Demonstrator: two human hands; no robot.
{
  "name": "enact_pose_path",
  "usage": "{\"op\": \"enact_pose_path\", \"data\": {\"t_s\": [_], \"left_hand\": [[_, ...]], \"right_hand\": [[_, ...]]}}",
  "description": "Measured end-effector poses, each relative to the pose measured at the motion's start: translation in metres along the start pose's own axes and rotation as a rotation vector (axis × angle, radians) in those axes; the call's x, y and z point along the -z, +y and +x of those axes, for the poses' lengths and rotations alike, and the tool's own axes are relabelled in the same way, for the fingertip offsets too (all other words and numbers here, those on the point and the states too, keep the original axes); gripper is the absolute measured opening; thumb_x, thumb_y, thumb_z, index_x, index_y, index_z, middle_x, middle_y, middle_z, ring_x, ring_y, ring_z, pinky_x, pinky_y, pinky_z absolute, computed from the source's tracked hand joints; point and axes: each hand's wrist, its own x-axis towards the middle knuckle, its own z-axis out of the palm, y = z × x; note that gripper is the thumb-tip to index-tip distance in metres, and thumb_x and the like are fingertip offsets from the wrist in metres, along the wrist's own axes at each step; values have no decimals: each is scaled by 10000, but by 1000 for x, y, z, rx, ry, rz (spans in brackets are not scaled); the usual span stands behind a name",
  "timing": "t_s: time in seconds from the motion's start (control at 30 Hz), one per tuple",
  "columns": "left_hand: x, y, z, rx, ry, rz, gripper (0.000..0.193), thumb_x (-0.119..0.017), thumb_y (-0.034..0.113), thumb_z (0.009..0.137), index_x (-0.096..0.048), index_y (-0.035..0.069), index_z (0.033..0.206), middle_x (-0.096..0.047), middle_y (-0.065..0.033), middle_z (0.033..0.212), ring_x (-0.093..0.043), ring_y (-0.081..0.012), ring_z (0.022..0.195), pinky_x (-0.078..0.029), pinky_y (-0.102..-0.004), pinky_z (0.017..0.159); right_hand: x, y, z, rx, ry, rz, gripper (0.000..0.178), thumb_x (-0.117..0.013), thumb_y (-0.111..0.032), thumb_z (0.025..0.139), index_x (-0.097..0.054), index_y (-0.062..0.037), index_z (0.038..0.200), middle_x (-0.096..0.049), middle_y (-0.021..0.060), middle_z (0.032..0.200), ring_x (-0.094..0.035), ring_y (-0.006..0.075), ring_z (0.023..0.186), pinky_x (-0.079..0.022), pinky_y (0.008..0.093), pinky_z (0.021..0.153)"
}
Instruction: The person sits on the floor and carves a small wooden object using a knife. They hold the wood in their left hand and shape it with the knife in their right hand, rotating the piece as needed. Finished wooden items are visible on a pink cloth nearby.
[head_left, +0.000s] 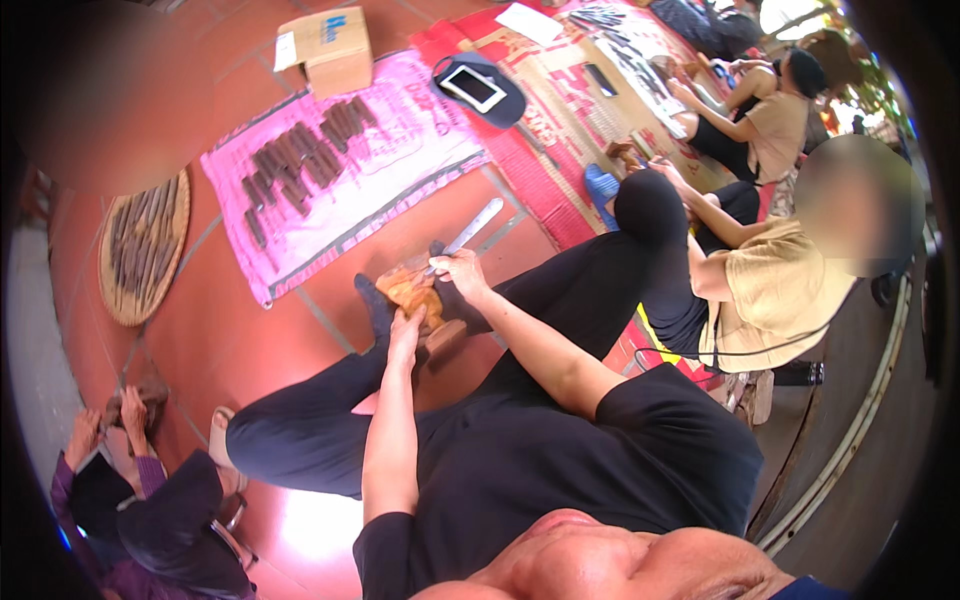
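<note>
My left hand is closed on the near edge of an orange-brown piece, whose exact kind I cannot make out. The piece lies low between my feet, against a brown wooden block. My right hand grips a flat, pale metal tool, perhaps a knife. The tool slants up and away to the right, its far end broad and rounded. My right fingers are right beside the piece, and their hold on the tool partly hides its lower end.
Ahead, a pink cloth bears rows of dark brown sticks. A round woven tray with more sticks lies left. Beyond are a cardboard box, a cap and a phone. Co-workers sit right and lower left.
</note>
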Motion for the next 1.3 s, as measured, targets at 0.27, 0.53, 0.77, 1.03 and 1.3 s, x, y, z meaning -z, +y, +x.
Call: {"op": "enact_pose_path", "data": {"t_s": [0.27, 0.53, 0.77, 1.03, 1.3], "left_hand": [[-4, -3, 6, -9, -56, -115, 376, -601, 223, 883, -474, 62, 1198, -600, -56, 922, -592, -141, 758, -509, -297, 647], [-2, -3, 3, 14, -7, -122, 417, -598, 277, 886, -430, 75, 1210, -565, -57, 908, -579, -152, 680, -476, -245, 510], [3, -8, 7, 8, -23, -102, 352, -594, 280, 890, -452, 82, 1144, -565, -37, 879, -575, -149, 679, -472, -254, 514], [0, -6, 6, 3, -31, -81, 385, -598, 302, 888, -435, 85, 1160, -563, -53, 891, -585, -176, 708, -492, -292, 570], [-2, -9, 8, 13, -35, -101, 388, -580, 277, 898, -428, 82, 1196, -573, -75, 958, -617, -203, 765, -515, -306, 576]], "right_hand": [[4, 9, 10, 82, 39, -232, 206, -710, -208, 704, -651, -26, 627, -626, 61, 615, -549, 137, 489, -419, 240, 453], [11, -4, 5, -87, 115, 32, 222, -676, -169, 755, -643, 29, 851, -636, 76, 716, -596, 137, 598, -484, 234, 535], [-2, -4, 6, -60, 101, -217, 192, -686, -168, 746, -650, 20, 754, -652, 67, 691, -618, 130, 608, -493, 239, 531], [1, -11, 0, -54, 75, -130, 213, -700, -192, 743, -618, 4, 730, -621, 59, 656, -611, 114, 613, -462, 242, 502], [7, -16, -5, -147, 166, 80, 182, -694, -181, 746, -606, -33, 685, -562, 7, 635, -504, 91, 538, -416, 235, 508]]}}
